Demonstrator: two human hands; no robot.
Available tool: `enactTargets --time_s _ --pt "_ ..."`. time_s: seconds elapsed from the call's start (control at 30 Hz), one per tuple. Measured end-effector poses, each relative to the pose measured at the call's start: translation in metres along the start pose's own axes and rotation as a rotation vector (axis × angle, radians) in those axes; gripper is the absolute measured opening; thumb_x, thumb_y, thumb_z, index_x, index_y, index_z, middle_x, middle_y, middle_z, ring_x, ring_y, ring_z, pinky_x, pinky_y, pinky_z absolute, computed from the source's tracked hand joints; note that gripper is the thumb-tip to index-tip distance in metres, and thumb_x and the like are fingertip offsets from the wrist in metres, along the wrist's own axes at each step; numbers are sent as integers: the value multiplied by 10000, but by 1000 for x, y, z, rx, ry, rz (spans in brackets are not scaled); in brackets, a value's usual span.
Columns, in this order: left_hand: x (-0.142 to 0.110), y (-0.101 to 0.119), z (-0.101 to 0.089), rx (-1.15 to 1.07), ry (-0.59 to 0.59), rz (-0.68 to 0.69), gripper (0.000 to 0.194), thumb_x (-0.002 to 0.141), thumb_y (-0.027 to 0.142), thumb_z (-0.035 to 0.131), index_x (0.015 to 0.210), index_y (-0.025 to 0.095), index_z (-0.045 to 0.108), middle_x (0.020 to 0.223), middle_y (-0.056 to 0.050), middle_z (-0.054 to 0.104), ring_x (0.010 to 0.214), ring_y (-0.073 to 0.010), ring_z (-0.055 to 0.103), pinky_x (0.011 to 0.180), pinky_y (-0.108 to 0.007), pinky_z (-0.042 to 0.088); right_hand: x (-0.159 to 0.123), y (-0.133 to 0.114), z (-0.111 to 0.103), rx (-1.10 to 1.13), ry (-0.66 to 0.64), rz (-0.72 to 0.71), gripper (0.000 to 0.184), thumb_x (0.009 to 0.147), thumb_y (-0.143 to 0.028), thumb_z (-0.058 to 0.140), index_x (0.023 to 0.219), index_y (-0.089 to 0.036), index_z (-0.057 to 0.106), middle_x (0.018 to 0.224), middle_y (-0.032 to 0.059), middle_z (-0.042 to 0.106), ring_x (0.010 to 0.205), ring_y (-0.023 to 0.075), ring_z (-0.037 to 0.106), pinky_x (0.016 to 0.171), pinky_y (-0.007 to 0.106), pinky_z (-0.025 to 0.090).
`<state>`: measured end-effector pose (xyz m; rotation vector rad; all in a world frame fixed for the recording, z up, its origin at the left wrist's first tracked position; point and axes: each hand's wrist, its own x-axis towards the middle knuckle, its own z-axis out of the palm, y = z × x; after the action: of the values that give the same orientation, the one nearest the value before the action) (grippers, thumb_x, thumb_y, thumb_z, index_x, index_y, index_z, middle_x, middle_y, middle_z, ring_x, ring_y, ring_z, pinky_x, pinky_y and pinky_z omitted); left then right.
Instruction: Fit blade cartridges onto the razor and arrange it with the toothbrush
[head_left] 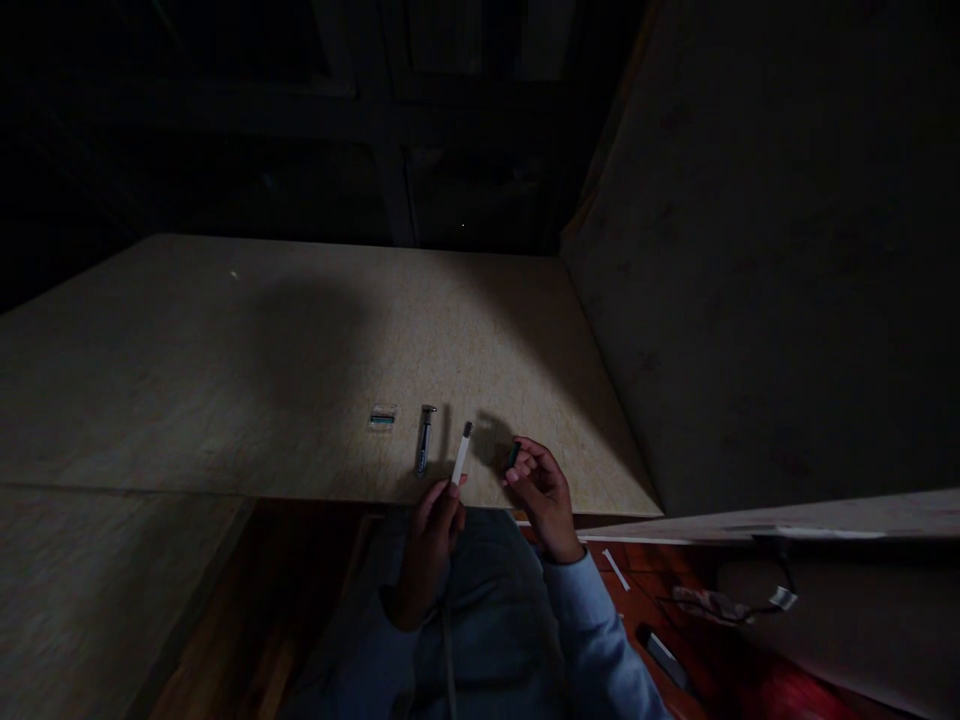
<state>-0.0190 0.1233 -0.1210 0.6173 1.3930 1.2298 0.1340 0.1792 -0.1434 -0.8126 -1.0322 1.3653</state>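
Note:
My left hand (435, 520) pinches the lower end of a slim white handle (460, 457) with a dark tip, holding it upright over the near edge of the pale tabletop (225, 380). My right hand (538, 482) is closed round a small dark cartridge-like piece (514, 455), held a little to the right of the white handle. On the table just left of the handle lies a metal razor (424, 438). Further left lies a small clear packet with a green stripe (382, 417).
A large pale board (750, 250) leans up at the right. The red floor (675, 620) below holds a white strip (616, 569), a dark pen-like object (661, 655) and a tangle of cable (731, 603). The background is dark.

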Motion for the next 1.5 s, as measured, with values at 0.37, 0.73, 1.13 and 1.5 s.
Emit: enactTargets --time_s 0.37,0.73,1.13,1.5 --pt "2 8 0 22 -17 86 771 582 767 752 953 91 731 630 20 490 516 -65 370 474 -204 286 -9 -8 2 -58 94 10 428 824 -353 764 1213 -216 648 950 38 649 856 156 643 771 301 573" --pt "23 12 44 310 -204 400 475 883 496 546 1102 97 679 704 -18 567 640 -144 514 618 -249 423 -11 -43 -84 -747 332 -96 670 853 -549 609 1346 -95 635 1208 184 693 1027 274 684 846 375 554" --pt "52 16 118 1200 -125 554 398 985 237 449 1357 218 590 1014 -103 748 867 -229 714 720 -296 475 13 -72 -113 -1381 364 46 373 920 -286 509 1140 -144 775 1023 183 752 930 306 727 746 326 506" --pt "61 17 115 1438 -287 687 469 992 228 390 1430 230 556 986 -132 750 835 -287 732 684 -365 541 20 -69 -119 -1506 291 107 360 895 -165 506 1126 -160 782 851 160 755 824 265 723 660 289 433"
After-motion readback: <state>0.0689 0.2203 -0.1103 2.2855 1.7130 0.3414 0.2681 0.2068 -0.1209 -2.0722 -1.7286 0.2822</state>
